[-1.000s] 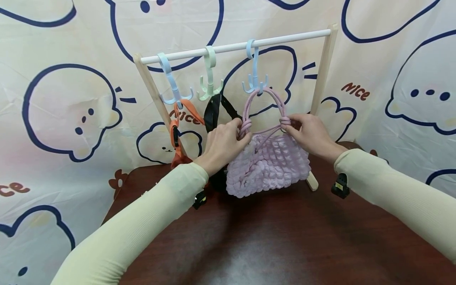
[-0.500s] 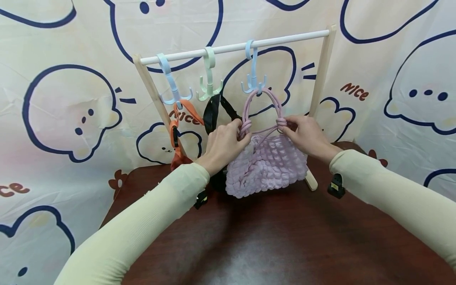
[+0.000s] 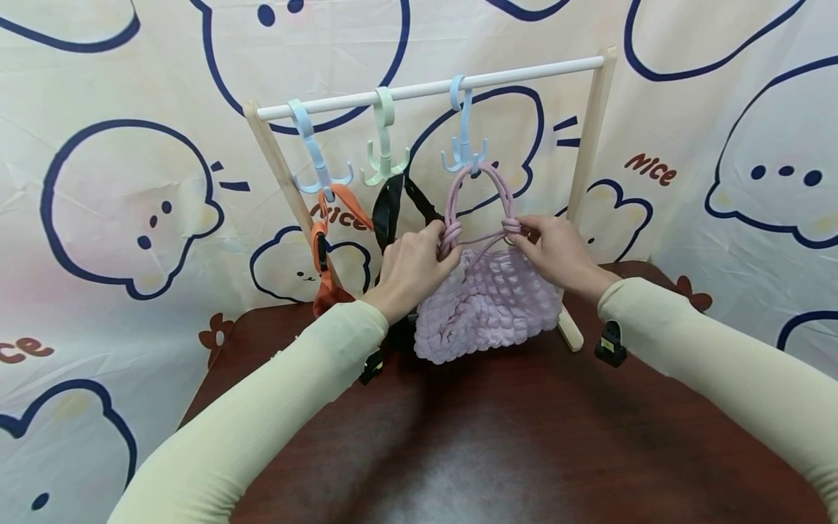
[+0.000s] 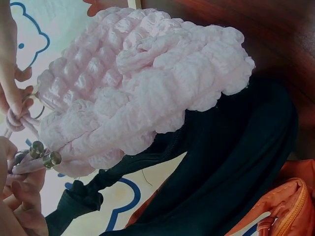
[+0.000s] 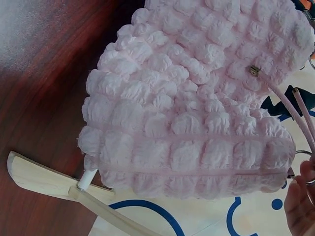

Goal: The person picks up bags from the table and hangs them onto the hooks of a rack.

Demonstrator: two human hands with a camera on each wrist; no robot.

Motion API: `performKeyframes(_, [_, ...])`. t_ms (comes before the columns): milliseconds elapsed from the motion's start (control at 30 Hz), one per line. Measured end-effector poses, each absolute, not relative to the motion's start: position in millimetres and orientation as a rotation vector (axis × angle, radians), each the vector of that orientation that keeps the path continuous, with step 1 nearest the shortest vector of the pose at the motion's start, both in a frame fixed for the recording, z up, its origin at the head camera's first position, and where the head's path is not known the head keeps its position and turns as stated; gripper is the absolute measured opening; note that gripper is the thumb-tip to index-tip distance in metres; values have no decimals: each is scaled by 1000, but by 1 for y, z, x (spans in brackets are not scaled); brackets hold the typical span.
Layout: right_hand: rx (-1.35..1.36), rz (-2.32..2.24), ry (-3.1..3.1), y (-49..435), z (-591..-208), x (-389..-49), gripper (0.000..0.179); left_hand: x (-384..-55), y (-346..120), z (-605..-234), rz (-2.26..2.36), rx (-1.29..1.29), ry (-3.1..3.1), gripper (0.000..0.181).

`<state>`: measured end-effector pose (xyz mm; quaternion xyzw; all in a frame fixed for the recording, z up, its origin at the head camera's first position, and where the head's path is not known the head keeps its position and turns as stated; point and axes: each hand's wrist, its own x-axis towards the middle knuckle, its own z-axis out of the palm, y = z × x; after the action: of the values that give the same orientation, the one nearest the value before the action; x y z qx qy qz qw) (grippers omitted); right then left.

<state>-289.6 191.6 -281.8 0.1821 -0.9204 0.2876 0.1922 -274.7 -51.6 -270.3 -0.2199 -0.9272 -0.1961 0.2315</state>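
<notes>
A pale pink puffy handbag (image 3: 487, 309) hangs by its pink cord handle (image 3: 453, 198) from the right-hand light blue hook (image 3: 465, 142). My left hand (image 3: 409, 269) pinches the knot at the handle's left base. On the other side, my right hand (image 3: 556, 251) pinches the right knot. The left wrist view shows the bag's puffed body (image 4: 147, 78) side-on, with metal cord ends (image 4: 51, 159) by the left fingers. Only the right hand's fingertips (image 5: 301, 196) show in the right wrist view, beside a metal ring at the bag's edge.
A wooden rack with a white rod (image 3: 524, 74) stands on the dark brown table (image 3: 497, 437). Left of the pink bag hang a black bag (image 4: 236, 147) from a green hook (image 3: 385, 138) and an orange bag (image 3: 329, 291) from another blue hook (image 3: 317, 149). A printed cloth is behind.
My right hand has moved slightly left with the right knot, so the handle loop is narrower. The bag's right side has drawn inward. My left hand stays nearly still.
</notes>
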Motion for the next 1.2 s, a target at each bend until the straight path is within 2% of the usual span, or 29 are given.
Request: performKeyframes(1200, [547, 806, -2594, 186, -286, -291, 36, -277, -51, -275, -541, -583, -2534, 21])
